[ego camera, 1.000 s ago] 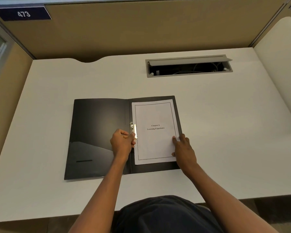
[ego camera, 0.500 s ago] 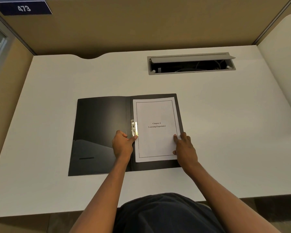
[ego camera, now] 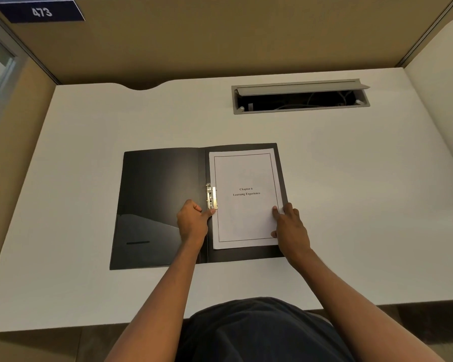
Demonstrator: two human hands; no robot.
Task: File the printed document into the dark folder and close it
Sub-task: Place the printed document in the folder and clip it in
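A dark folder [ego camera: 157,202] lies open flat on the white desk. The printed document [ego camera: 245,197], a white title page reading "Chapter 6 Learning Experience", rests on the folder's right half. A metal clip [ego camera: 211,195] at the spine sits over the page's left edge. My left hand [ego camera: 192,220] is curled beside the spine, its thumb tip touching the lower end of the clip. My right hand [ego camera: 289,226] lies at the page's lower right edge, with fingers pressing on the paper.
An open grey cable tray [ego camera: 300,96] is set into the desk [ego camera: 364,205] at the back right. Tan partition walls close in the desk at the back and left. A blue plate marked 473 [ego camera: 41,12] hangs at the top left.
My left thumb has slid from beside the clip to its lower end. The clip lies flat on the page. My right hand holds the same spot on the page's edge.
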